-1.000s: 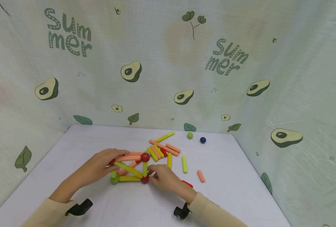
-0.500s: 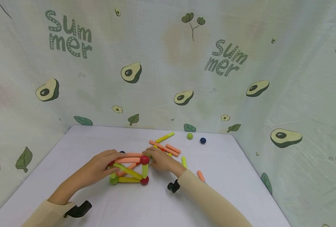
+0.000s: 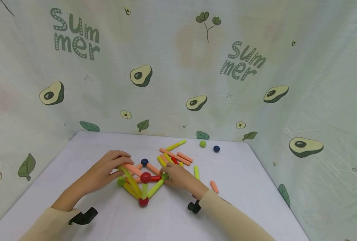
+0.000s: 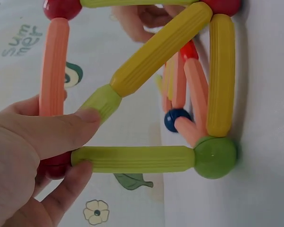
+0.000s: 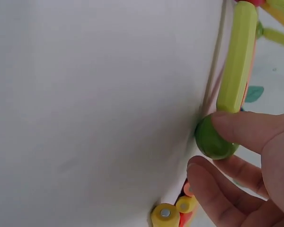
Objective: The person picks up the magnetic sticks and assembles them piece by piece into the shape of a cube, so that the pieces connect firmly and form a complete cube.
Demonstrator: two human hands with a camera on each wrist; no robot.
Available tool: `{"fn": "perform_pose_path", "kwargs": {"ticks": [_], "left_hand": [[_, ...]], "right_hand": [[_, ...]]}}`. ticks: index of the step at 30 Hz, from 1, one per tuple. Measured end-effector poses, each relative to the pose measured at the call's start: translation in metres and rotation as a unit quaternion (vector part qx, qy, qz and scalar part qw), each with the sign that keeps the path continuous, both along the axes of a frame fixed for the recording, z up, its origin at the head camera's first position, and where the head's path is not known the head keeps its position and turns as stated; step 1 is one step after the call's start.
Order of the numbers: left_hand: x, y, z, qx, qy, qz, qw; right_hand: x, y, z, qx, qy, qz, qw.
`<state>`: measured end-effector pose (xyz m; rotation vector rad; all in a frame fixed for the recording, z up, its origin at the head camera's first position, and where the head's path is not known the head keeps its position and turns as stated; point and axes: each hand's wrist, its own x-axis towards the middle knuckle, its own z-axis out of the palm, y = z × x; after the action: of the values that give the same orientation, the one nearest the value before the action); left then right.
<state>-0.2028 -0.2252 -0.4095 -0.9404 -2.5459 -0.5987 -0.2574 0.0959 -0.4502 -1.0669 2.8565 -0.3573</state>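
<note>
Fingers pinch the stick frame (image 3: 144, 191), left hand (image 3: 107, 170) at ten o'clock, right hand (image 3: 181, 177) on its three-o'clock green ball (image 3: 165, 176); likely positioning, next needing steadiness.

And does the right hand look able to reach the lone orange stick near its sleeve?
Probably yes: nothing covers the orange stick, but the right hand would first need to release the green ball it pinches.
</note>
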Motion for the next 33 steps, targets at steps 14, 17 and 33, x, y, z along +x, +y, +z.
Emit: {"fn": "perform_pose_path", "kwargs": {"ticks": [14,17,33], "left_hand": [[-0.011,0.003,-0.007,0.0,0.04,0.051,0.9979],[-0.007,0.003,-0.006,-0.007,0.033,0.037,0.9988],[0.017,0.012,-0.017,0.019,0.066,-0.001,0.9976]], "right_hand": [[0.047,0.004,-0.004,-0.024,0.007,0.0,0.9997],[0.049,0.001,-0.006,-0.035,0.025,0.002,0.9991],[0.046,-0.018,-0.008,-0.062,0.025,-0.037,0.9971]]}}
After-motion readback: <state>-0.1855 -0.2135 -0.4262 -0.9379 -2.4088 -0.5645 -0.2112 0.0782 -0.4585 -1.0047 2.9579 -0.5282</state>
